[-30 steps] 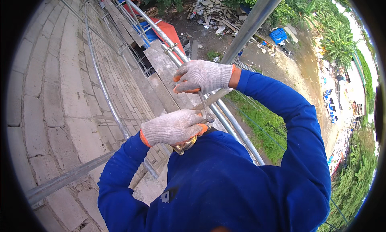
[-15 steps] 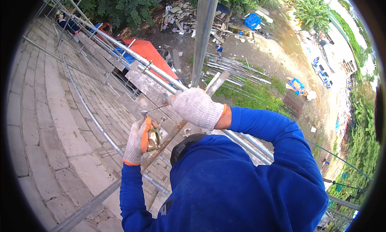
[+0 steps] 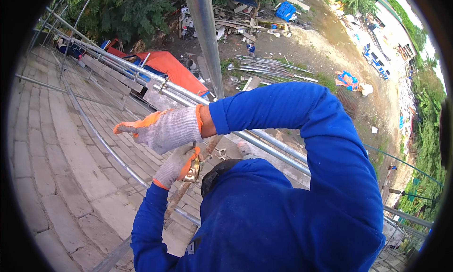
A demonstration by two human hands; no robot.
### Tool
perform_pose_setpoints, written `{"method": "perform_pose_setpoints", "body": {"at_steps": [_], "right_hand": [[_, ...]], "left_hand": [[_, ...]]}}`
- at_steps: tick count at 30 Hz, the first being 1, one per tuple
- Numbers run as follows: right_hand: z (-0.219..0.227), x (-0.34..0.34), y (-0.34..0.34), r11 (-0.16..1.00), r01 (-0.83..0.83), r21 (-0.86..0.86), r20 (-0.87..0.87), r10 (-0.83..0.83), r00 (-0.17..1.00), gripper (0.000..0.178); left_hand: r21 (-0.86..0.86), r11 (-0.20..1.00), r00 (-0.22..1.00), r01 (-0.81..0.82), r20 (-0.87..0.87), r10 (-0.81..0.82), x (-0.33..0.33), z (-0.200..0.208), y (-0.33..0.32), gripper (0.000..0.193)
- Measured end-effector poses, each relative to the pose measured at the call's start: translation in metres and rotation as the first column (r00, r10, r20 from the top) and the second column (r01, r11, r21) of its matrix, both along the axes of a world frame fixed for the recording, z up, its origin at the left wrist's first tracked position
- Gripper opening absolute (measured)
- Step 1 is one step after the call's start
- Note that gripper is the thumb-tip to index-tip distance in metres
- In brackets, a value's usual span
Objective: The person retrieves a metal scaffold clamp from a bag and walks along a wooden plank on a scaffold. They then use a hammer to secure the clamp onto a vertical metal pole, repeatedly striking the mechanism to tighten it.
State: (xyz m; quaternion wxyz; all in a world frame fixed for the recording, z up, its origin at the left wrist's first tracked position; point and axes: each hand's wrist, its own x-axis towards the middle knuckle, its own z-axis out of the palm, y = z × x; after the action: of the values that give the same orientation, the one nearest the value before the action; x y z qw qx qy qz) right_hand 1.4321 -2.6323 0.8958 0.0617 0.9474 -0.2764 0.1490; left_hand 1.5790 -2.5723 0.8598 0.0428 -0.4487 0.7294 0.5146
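- Handling the brass-coloured clamp (image 3: 194, 170) is seeming to be the step in hand, judging by how the left hand (image 3: 175, 168) is closing its fingers around the fitting.
- From the left hand, the clamp is sitting at three o'clock, close to the rust-brown pole (image 3: 175, 201); whether metal is meeting metal, I cannot tell.
- The right hand (image 3: 159, 129) is lying at eleven o'clock of the left one, pointing its fingers toward nine o'clock; its palm side is partly hiding, so I cannot tell whether it is holding anything.
- The next move is probably calling for a steady left grip and a clear line between the right hand and the clamp.
- Both gloves are showing pale, coarse knit with a smoother orange coating over the fingers.
- The clamp is gleaming, compact and angular, while the pole is looking round, dull and rough, slanting from two o'clock to six.
- A small metal fitting (image 3: 222, 152) is showing a looped outline between two and three o'clock.
- Paired steel tubes (image 3: 278, 147) are running smooth and grey beyond it.
- Toward nine o'clock, the block wall (image 3: 61, 168) is displaying matt, rectangular blocks with dark joints.
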Motion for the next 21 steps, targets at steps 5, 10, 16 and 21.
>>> {"method": "perform_pose_setpoints", "body": {"at_steps": [5,10,16,21], "right_hand": [[-0.014,-0.02,0.034,0.831,0.184,-0.525,-0.368,-0.417,0.831,0.011],[-0.025,-0.058,0.053,0.808,0.475,0.348,0.032,-0.517,0.856,0.014],[-0.102,-0.126,0.026,0.695,0.165,0.7,0.195,-0.409,0.892,0.02],[-0.113,-0.117,0.017,0.689,0.026,0.724,0.297,-0.346,0.89,0.022]], "left_hand": [[-0.408,0.882,0.965,-0.233,-0.211,0.157,0.05,-0.066,-0.02,0.042],[0.078,0.898,0.845,-0.433,-0.31,0.435,0.06,-0.013,-0.017,0.045],[0.261,0.909,0.861,-0.326,-0.317,0.399,-0.005,0.03,0.002,0.035],[0.169,0.909,0.88,-0.382,-0.235,0.413,-0.015,0.037,0.015,0.033]]}}
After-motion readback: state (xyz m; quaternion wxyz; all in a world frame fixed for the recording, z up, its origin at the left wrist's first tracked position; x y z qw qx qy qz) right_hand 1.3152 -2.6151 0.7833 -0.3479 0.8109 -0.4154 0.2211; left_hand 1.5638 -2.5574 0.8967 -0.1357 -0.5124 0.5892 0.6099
